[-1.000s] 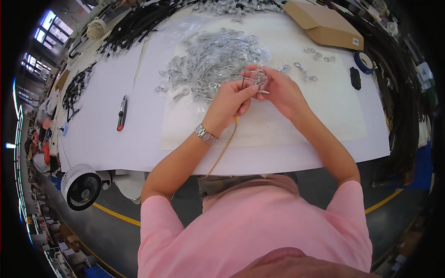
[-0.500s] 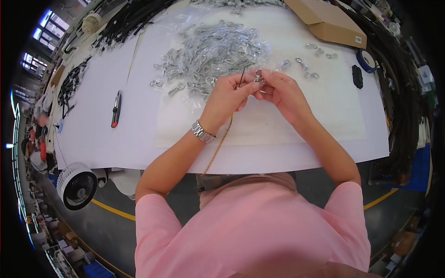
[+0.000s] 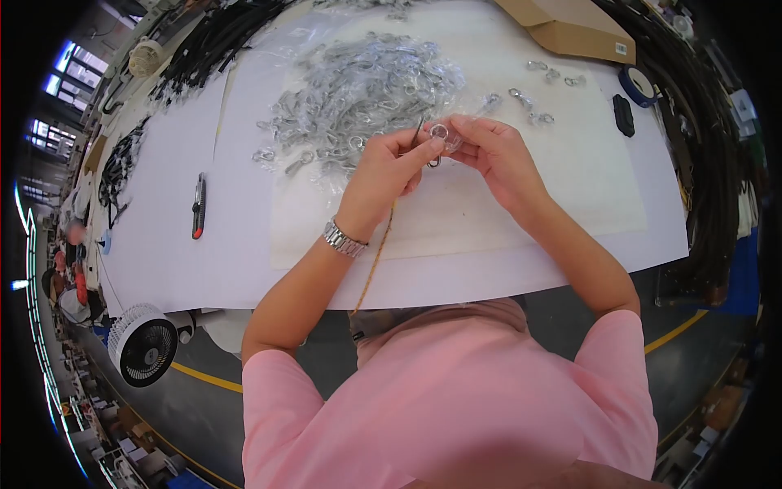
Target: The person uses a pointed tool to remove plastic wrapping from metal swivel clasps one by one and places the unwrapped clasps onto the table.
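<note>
Your white worktop (image 3: 155, 248) reaches wide to both sides, and its front edge runs just before your belly. You have wide room to move at the left, around the box cutter, and some at the right, between your right arm and the roll of blue tape. The big pile of metal clips (image 3: 366, 90) sits just past your hands, so there is little room straight ahead. The cardboard box (image 3: 574, 34) is at the far right. Your left grip (image 3: 381, 178) is pinching one metal clip (image 3: 438, 132), with its ring sticking up, near the middle of the worktop. Your right grip (image 3: 507, 163) is pinching some clear wrap (image 3: 453, 144) right beside that ring. The box cutter (image 3: 199, 206) and the roll of blue tape (image 3: 639, 86) lie well apart from your hands. A thin yellow-brown cord (image 3: 377, 261) hangs from under your left grip to the front edge. Half a second ago, the ring was between both hands' fingertips; now it is by your left thumb, and your fingertips are a bit farther apart.
</note>
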A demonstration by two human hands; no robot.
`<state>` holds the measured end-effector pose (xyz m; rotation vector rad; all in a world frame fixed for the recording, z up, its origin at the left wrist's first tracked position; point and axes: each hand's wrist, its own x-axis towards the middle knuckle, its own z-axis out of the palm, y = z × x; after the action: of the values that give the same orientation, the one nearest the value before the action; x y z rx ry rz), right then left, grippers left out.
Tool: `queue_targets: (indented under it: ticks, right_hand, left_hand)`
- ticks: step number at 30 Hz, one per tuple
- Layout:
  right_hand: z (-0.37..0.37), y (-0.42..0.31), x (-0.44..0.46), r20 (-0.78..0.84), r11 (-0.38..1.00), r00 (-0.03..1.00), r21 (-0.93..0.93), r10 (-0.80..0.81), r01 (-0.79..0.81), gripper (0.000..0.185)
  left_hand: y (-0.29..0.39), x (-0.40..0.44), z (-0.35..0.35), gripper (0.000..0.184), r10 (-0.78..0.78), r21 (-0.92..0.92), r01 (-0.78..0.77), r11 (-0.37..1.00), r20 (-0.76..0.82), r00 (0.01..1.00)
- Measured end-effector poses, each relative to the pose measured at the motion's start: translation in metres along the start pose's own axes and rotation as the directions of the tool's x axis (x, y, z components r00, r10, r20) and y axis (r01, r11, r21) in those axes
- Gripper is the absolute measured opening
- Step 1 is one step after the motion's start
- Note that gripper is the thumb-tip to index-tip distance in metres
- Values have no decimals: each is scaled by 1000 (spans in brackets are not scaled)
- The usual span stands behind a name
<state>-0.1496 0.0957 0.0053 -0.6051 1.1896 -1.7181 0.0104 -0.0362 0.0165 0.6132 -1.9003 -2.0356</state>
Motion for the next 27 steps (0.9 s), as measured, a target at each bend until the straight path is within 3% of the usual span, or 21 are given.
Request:
queue_targets:
  ticks: [2,5,8,20,23,27]
  right_hand:
    - [0,0,-1,-24,1000,1000,18,-9,10,35]
    - [-2,-1,0,-46,998,999,58,-18,20,36]
    - [-3,-5,0,-59,997,998,67,-37,41,36]
    - [2,4,-1,-77,996,994,42,-72,75,36]
    - [10,3,-9,-61,996,997,69,-52,57,36]
    - [11,13,-11,-27,993,998,94,-63,65,35]
  left_hand:
    - [-1,0,-5,22,-37,84,39,996,-32,999]
    - [4,-2,-8,23,-64,-14,63,998,-32,997]
    - [5,-3,-1,22,21,-58,-28,998,-115,993]
    - [5,-5,6,27,180,-84,-194,978,-146,973]
    - [3,-4,9,32,178,74,-167,983,-172,969]
    - [4,-5,11,42,173,125,-158,980,-125,977]
